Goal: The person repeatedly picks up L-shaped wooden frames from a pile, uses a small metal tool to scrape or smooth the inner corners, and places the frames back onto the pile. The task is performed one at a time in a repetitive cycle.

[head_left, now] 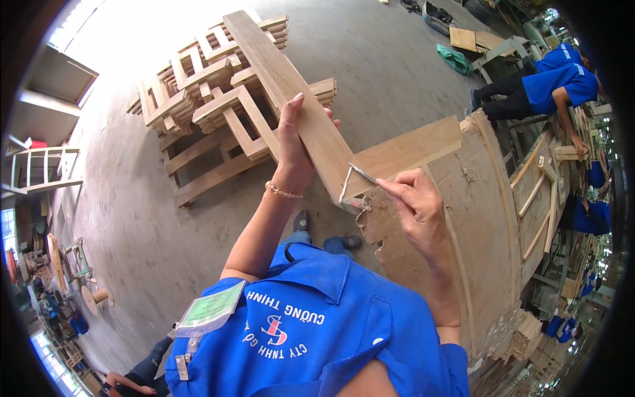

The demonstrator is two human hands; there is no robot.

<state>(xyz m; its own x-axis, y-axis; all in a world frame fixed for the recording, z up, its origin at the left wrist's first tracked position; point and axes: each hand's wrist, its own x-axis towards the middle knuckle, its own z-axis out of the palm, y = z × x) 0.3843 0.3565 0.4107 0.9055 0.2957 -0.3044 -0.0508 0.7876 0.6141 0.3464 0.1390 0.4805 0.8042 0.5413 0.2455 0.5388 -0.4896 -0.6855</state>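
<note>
My left hand (296, 142) is closed around the middle of a long wooden board (281, 73), thumb on top. The board slants from the far left down to a corner by the table edge. At that corner it meets a second, shorter board (413, 144), which lies along the table's far side. A line of white paste (344, 185) runs by the corner. My right hand (418, 206) pinches a thin grey stick-like tool (364, 173), its tip at the upper end of the white line. The tool's exact kind is unclear.
Ahead on the left, several wooden frames (221, 99) are stacked on a pallet (208, 173). The table (430, 258) has a worn, torn covering. Co-workers in blue shirts (562, 86) stand at the right, near wooden strips. A cable spool (97, 298) is on the left.
</note>
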